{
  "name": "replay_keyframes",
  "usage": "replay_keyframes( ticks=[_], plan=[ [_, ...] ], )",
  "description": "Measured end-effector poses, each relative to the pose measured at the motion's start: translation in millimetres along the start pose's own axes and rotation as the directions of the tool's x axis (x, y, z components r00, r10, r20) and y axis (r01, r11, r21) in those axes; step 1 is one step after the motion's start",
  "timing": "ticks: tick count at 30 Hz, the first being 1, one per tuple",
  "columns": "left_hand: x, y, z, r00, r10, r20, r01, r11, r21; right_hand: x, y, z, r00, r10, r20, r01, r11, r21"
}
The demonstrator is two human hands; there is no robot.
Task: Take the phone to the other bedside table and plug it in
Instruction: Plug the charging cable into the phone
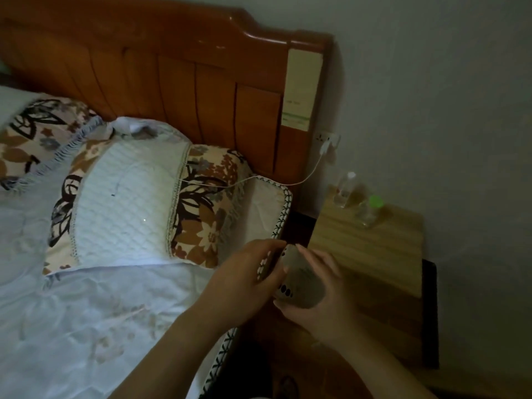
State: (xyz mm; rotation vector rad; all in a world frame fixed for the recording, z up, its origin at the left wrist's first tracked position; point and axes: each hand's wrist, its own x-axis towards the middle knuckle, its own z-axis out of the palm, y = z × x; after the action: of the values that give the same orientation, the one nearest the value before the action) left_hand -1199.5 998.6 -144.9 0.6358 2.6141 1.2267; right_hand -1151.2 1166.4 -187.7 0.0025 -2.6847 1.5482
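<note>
The phone (pixel 302 279) is a pale grey handset, back side up, with its camera lenses near my left thumb. Both hands hold it above the gap between the bed and the wooden bedside table (pixel 374 254). My left hand (pixel 247 277) grips its left edge and top end. My right hand (pixel 325 300) cups its right side and bottom. A white charger (pixel 326 146) sits in the wall socket beside the headboard. Its white cable (pixel 239 184) runs left across the flowered pillow (pixel 138 203). The cable's free end is hidden.
Two clear bottles stand at the back of the table, one with a white cap (pixel 347 190) and one with a green cap (pixel 371 210). The wooden headboard (pixel 172 76) rises behind the pillows. A pale quilt (pixel 86 326) covers the bed at left.
</note>
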Motion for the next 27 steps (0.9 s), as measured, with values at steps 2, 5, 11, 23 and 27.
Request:
replay_keyframes(
  ticks=[2,5,11,23,27],
  plan=[
    [18,-16,-12,0.999,-0.034,-0.031,0.035,0.999,0.006,30,-2,10,0.999,-0.023,0.045,0.024,1.000,-0.017],
    [45,-39,-32,0.996,-0.059,-0.069,0.060,0.998,0.012,76,-8,24,0.994,-0.040,0.100,0.043,0.999,-0.030],
    [96,-79,-77,0.971,-0.148,-0.188,0.128,0.985,-0.112,169,-26,53,0.974,-0.115,0.192,0.130,0.989,-0.066],
    [113,-128,-136,0.827,-0.378,-0.417,0.235,0.905,-0.354,264,-34,115,0.920,-0.194,0.340,0.242,0.965,-0.103],
    [109,-141,-151,0.744,-0.477,-0.468,0.252,0.849,-0.464,290,-33,130,0.871,-0.243,0.426,0.314,0.944,-0.103]
  ],
)
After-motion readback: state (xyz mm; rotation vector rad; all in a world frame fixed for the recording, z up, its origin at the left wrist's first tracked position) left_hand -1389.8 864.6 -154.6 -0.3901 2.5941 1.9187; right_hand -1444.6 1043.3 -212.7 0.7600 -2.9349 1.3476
